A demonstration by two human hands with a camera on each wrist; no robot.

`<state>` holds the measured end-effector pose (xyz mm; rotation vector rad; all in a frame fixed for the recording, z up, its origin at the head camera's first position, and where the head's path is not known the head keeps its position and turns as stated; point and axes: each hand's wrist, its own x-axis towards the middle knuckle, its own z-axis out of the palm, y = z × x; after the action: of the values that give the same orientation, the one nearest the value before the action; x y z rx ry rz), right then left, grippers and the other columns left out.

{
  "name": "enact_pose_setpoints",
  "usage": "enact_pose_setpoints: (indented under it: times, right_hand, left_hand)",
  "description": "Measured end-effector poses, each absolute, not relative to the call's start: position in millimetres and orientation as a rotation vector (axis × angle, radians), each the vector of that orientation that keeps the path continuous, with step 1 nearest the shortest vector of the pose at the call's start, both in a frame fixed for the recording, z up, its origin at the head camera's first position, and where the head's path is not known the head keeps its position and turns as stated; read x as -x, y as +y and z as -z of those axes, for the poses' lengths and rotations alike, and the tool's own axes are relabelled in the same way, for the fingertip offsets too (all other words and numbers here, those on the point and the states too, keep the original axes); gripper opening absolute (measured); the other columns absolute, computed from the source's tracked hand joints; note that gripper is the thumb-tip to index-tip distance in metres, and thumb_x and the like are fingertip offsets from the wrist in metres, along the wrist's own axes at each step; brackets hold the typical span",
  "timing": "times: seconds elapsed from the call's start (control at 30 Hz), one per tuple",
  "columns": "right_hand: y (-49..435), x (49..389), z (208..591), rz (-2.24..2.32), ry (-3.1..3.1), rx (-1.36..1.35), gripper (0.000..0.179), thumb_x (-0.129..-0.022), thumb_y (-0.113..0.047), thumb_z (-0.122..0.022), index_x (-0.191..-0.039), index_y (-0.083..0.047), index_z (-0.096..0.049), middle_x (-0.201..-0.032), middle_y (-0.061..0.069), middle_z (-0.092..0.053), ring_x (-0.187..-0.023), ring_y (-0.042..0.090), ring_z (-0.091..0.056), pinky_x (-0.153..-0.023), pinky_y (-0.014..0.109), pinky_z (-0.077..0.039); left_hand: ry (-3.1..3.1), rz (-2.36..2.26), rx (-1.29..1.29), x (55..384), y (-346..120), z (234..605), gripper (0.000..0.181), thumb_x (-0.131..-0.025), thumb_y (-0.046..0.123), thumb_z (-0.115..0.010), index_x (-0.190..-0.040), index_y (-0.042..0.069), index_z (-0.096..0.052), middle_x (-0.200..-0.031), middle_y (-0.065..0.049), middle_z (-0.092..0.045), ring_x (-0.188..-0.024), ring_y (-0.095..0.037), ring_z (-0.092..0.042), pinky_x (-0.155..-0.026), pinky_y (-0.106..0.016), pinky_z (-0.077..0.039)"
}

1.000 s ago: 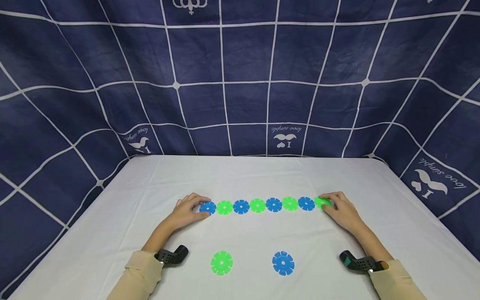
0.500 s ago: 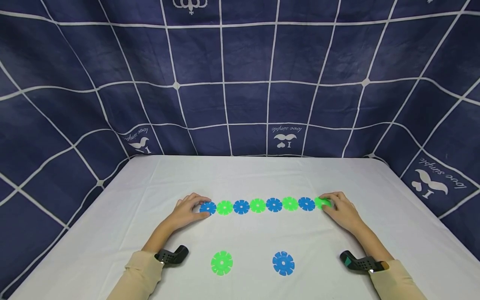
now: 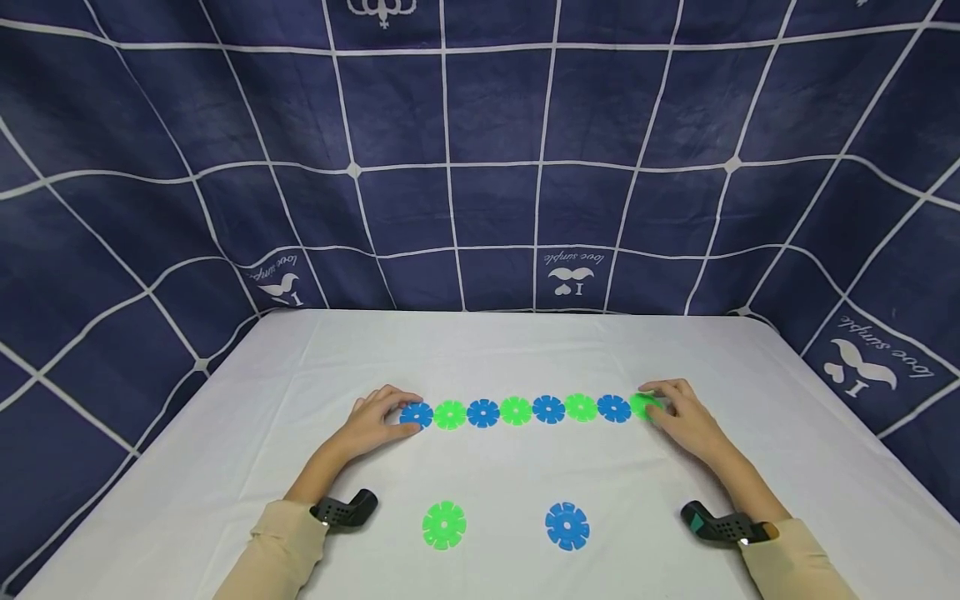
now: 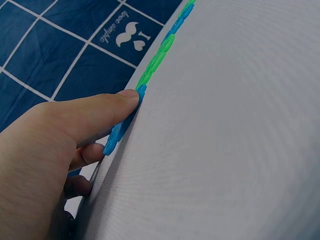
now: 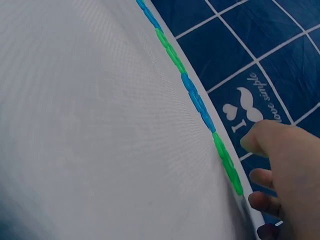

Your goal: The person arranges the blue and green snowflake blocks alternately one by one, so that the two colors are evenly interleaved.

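Note:
A row of alternating blue and green notched plastic discs lies across the white table, edge to edge. My left hand holds the blue disc at the row's left end between thumb and fingers. In the left wrist view the thumb lies along that disc's edge. At the right end is a green disc, partly covered by my right hand. The right wrist view shows the right thumb raised apart from this green disc, its fingers loosely bent beside it.
Nearer the front, a loose green disc and a loose blue disc lie flat, apart from each other. A navy curtain with white grid lines hangs behind and beside the white-covered table.
My right hand has lifted slightly, its thumb coming up off the green end disc. The left hand and the row look unchanged.

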<state>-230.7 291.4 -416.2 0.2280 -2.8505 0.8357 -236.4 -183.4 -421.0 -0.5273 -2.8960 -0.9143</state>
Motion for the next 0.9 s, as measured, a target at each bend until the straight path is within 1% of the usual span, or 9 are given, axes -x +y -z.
enact_pose_setpoints:
  times: [0.13, 0.33, 0.5, 0.67, 0.8, 0.9]
  right_hand:
    - [288, 229, 409, -0.889, -2.796, -0.328, 0.031, -0.089, -0.018, -0.053, -0.119, -0.009, -0.055, -0.109, 0.013, -0.050, -0.073, 0.011, -0.038, -0.060, 0.024, -0.033]
    - [274, 220, 391, -0.984, -2.756, -0.556, 0.028, -0.088, -0.012, -0.056, -0.116, -0.010, -0.057, -0.101, 0.009, -0.054, -0.072, 0.005, -0.039, -0.059, 0.022, -0.035]
    - [250, 207, 384, -1.149, -2.799, -0.705, 0.027, -0.088, -0.014, -0.057, -0.115, -0.011, -0.057, -0.096, 0.006, -0.054, -0.073, 0.006, -0.042, -0.061, 0.022, -0.038]
    - [225, 194, 389, -1.335, -2.869, -0.995, 0.030, -0.087, -0.019, -0.060, -0.115, -0.012, -0.055, -0.094, 0.004, -0.051, -0.072, 0.006, -0.043, -0.062, 0.021, -0.039]
    - [215, 186, 392, -1.476, -2.964, -1.199, 0.036, -0.083, -0.021, -0.065, -0.117, -0.016, -0.054, -0.095, 0.007, -0.052, -0.069, 0.002, -0.041, -0.062, 0.020, -0.038]
    - [214, 184, 392, -1.483, -3.053, -1.361, 0.041, -0.081, -0.024, -0.067, -0.119, -0.019, -0.053, -0.096, 0.004, -0.052, -0.073, 0.001, -0.041, -0.066, 0.019, -0.038]
  left_hand:
    - [-2.899, 0.929, 0.524, 236, -183, 420, 0.044, -0.076, 0.042, -0.068, -0.114, 0.020, -0.061, -0.102, 0.002, -0.055, -0.095, -0.015, -0.047, -0.072, -0.029, -0.023]
    - [-2.895, 0.940, 0.524, 236, -183, 419, 0.044, -0.076, 0.042, -0.068, -0.114, 0.020, -0.061, -0.103, 0.002, -0.055, -0.096, -0.015, -0.047, -0.072, -0.029, -0.023]
    - [-2.897, 0.926, 0.518, 236, -183, 419, 0.044, -0.076, 0.041, -0.068, -0.113, 0.020, -0.062, -0.101, 0.002, -0.055, -0.095, -0.015, -0.048, -0.072, -0.029, -0.023]
    - [-2.902, 0.916, 0.518, 235, -185, 420, 0.044, -0.076, 0.041, -0.068, -0.113, 0.020, -0.062, -0.101, 0.002, -0.055, -0.096, -0.015, -0.048, -0.072, -0.029, -0.024]
    - [-2.898, 0.918, 0.528, 235, -185, 421, 0.044, -0.076, 0.043, -0.067, -0.114, 0.021, -0.061, -0.102, 0.003, -0.055, -0.097, -0.015, -0.048, -0.073, -0.030, -0.024]
    - [-2.896, 0.917, 0.532, 236, -184, 420, 0.044, -0.076, 0.042, -0.067, -0.114, 0.021, -0.061, -0.101, 0.003, -0.055, -0.096, -0.015, -0.048, -0.073, -0.030, -0.024]
